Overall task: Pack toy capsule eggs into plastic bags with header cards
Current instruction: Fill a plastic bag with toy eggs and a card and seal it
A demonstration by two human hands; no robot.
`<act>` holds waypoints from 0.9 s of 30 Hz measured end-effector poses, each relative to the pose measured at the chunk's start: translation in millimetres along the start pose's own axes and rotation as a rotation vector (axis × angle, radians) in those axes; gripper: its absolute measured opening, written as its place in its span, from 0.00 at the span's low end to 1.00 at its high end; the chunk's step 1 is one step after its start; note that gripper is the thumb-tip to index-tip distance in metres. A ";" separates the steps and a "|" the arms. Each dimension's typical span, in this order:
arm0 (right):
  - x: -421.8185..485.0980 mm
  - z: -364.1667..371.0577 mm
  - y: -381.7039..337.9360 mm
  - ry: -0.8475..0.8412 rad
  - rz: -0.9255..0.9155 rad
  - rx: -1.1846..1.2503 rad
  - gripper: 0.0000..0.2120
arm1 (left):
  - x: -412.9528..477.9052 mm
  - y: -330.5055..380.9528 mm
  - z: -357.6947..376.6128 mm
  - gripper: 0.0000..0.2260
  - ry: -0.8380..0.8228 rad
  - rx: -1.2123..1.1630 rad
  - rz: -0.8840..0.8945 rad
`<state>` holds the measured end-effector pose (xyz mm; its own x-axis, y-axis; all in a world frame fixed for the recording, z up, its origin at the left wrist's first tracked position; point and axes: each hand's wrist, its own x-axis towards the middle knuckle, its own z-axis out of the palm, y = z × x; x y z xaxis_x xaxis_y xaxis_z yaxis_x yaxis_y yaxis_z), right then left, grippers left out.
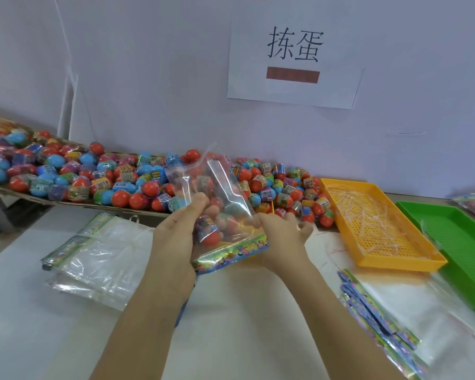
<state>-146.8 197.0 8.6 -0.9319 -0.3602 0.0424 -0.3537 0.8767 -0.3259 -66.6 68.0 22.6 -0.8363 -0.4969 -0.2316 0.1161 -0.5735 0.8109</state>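
Presently the bag (225, 193) is held above the surface (244, 325), its long axis running away from the person: header card (231, 256) nearest, open mouth farthest. The left grip (176, 237) clasps its left side and the right grip (283, 237) its right edge. A few eggs (210, 234) sit low inside. The egg pile (121, 179) lies just beyond the mouth, within reach of either grip. To the right, the yellow tray (381, 229) holds only clear strips.
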 end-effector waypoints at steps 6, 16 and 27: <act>9.6 20.0 -11.2 0.189 -0.014 -0.009 0.19 | 1.8 1.4 -2.1 0.19 -0.047 0.047 -0.006; 8.2 18.5 -7.5 0.339 -0.146 0.334 0.17 | -7.2 2.0 -1.4 0.36 -0.217 0.160 0.190; -33.0 -76.3 41.5 0.572 -0.286 1.303 0.11 | -15.1 -12.1 -0.2 0.29 -0.366 0.663 0.334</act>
<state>-136.9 269.5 65.7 -0.8576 -0.0225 0.5138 -0.4971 -0.2202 -0.8393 -55.3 82.3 16.2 -0.9486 -0.2640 0.1745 0.1452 0.1270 0.9812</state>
